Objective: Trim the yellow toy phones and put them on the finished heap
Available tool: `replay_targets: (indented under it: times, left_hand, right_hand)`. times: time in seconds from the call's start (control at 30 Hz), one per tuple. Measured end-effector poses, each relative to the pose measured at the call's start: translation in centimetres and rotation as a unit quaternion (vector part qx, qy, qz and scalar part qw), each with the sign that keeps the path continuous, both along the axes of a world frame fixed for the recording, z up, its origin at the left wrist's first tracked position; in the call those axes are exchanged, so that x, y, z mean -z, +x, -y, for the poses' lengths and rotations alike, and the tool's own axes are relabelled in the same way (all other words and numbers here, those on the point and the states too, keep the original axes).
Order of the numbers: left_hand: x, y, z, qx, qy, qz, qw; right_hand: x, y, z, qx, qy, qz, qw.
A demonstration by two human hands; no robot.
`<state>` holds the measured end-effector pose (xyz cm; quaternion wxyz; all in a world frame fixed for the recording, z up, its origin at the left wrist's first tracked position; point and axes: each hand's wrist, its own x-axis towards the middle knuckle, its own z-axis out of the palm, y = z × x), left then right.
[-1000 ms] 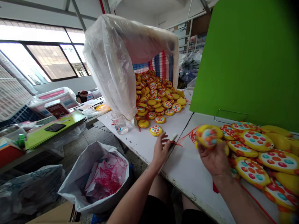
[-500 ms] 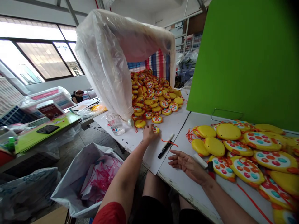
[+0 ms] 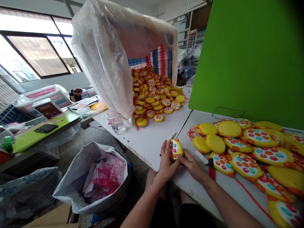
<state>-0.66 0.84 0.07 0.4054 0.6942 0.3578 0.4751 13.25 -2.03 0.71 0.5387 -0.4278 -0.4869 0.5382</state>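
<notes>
My left hand (image 3: 167, 163) is closed around a yellow turtle-like toy (image 3: 176, 148), its white face with coloured dots turned up. The fingers of my right hand (image 3: 191, 163) close on the toy's lower right edge. Behind the toy lies a white pen-like stick (image 3: 172, 135), partly hidden. Near my right wrist are a white block-like piece (image 3: 200, 157) and a black-and-red object (image 3: 211, 169) that I cannot make out. Similar toys (image 3: 247, 166) with orange-red cords lie in a heap on the right.
A large pile of the toys (image 3: 154, 95) fills a plastic-draped frame (image 3: 104, 60) at the back. A glass jar (image 3: 116, 123) stands at the table's left edge. Below is a white sack (image 3: 68, 186) holding pink strings. A green board (image 3: 247, 60) rises on the right. Another person (image 3: 76, 94) sits far left.
My left hand has brought a toy from near the back pile toward me. My right hand, open before, has moved left and now grips the toy too.
</notes>
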Motion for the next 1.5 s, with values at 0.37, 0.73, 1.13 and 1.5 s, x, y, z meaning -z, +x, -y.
replay_targets:
  times: [0.37,0.73,1.13,1.5]
  left_hand:
    - [-0.7,-1.0,-1.8,0.141,-0.188,0.083,0.968]
    - [-0.6,-0.8,-1.8,0.116,-0.182,0.073,0.974]
    - [-0.6,-0.8,-1.7,0.13,-0.158,0.059,0.977]
    - [-0.7,-1.0,-1.8,0.121,-0.142,0.076,0.979]
  right_hand:
    - [0.0,1.5,-1.1,0.156,0.039,0.114,0.98]
    - [-0.4,1.5,-1.1,0.228,0.066,0.129,0.963]
    - [-0.8,1.2,-0.5,0.11,0.068,0.172,0.977]
    - [-1.3,0.7,-0.1,0.08,0.064,0.182,0.978]
